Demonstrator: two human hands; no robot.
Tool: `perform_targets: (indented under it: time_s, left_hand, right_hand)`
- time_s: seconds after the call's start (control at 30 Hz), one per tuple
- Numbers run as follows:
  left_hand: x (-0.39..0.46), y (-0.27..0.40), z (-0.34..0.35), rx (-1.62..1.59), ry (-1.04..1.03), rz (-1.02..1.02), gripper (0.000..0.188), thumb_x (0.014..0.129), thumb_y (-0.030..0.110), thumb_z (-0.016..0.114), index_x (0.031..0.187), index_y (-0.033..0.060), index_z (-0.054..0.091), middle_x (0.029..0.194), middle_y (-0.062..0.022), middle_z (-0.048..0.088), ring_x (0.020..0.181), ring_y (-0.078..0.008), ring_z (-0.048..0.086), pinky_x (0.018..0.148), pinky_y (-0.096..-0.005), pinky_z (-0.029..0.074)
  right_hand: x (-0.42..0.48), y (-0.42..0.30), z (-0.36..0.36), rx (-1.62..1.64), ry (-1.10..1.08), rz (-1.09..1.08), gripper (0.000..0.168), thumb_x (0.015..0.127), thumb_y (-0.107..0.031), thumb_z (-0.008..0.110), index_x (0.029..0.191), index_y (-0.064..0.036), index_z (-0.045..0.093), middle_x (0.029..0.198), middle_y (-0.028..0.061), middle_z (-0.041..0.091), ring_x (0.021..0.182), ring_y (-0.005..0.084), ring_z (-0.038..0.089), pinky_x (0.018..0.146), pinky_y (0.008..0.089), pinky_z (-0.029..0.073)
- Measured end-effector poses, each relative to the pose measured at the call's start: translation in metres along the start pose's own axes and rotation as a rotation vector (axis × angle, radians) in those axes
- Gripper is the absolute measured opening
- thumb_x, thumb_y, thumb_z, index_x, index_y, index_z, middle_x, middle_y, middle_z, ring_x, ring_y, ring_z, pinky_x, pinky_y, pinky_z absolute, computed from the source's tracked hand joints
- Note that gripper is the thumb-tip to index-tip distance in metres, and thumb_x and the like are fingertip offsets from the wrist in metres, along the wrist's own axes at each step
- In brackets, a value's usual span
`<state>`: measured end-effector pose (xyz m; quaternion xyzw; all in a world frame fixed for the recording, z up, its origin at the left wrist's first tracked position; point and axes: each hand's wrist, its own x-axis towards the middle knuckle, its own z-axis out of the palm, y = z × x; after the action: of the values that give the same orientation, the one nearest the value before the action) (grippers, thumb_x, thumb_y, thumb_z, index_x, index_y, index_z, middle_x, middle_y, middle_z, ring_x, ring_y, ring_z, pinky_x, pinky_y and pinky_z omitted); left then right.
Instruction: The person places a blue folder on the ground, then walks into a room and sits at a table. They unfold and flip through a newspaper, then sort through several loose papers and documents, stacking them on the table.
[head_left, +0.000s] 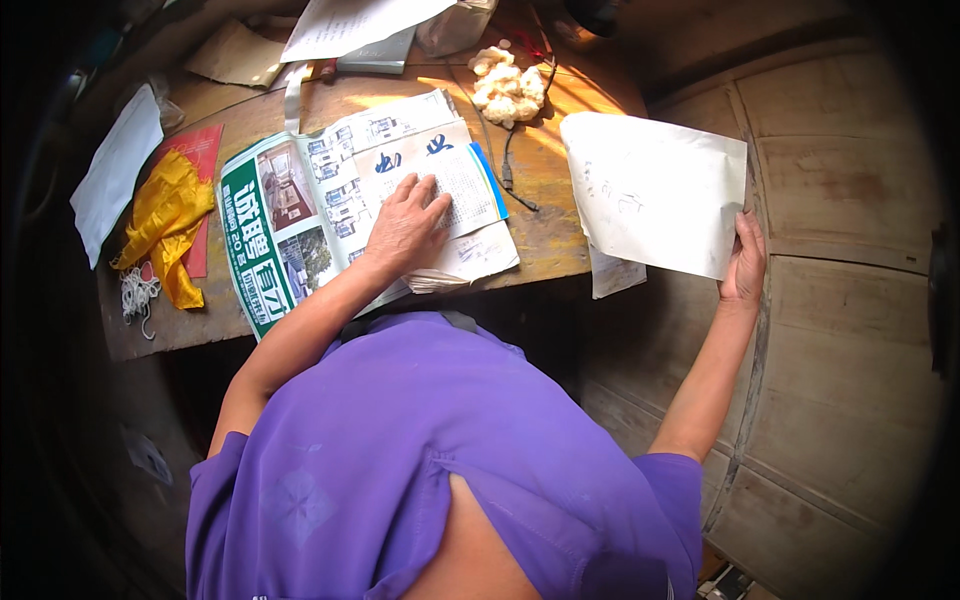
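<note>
My left hand (407, 227) lies flat, fingers a little apart, on a printed sheet (469, 191) with a blue and yellow edge. That sheet rests on a stack of papers (480, 253) over an unfolded printed flyer (281, 202) with a green band, photos and floor plans. At the right, my right hand (745, 259) grips the lower right edge of a white paper sheet (660, 191) with faint handwriting, held up beside the table. Below its left corner a smaller paper (616, 274) shows, partly hidden; what supports it is unclear.
On the wooden table (551, 244) lie a black cable (508, 169), a pale lumpy cluster (506, 88), a yellow cloth (169, 217) over a red paper (196, 251), white string (139, 291) and further papers (120, 172). A panelled wooden surface (840, 315) stands at the right.
</note>
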<state>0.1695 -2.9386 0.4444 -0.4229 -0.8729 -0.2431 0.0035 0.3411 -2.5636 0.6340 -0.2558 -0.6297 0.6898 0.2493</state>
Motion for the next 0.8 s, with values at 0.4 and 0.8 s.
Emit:
perform_targets:
  time_s: [0.4, 0.8]
  left_hand:
    - [-0.013, -0.008, -0.009, -0.673, -0.24, -0.139, 0.064, 0.086, 0.058, 0.042, 0.134, 0.0149, 0.044, 0.137, -0.0144, 0.043, 0.132, -0.0305, 0.031, 0.107, -0.0533, 0.018]
    - [-0.006, -0.028, -0.014, -1.626, 0.064, -0.71, 0.039, 0.089, 0.028, 0.057, 0.114, -0.0011, 0.054, 0.106, -0.0086, 0.062, 0.089, -0.0145, 0.06, 0.079, -0.0289, 0.049]
  right_hand:
    - [-0.057, 0.012, 0.152, -0.035, -0.329, 0.087, 0.063, 0.083, -0.009, 0.055, 0.139, -0.003, 0.029, 0.093, 0.0081, 0.06, 0.083, 0.0106, 0.058, 0.075, 0.0237, 0.048]
    - [-0.039, 0.148, 0.208, -0.653, -0.265, -0.106, 0.061, 0.082, -0.022, 0.063, 0.133, 0.0, 0.036, 0.113, 0.0201, 0.055, 0.097, 0.0256, 0.059, 0.08, 0.035, 0.048]
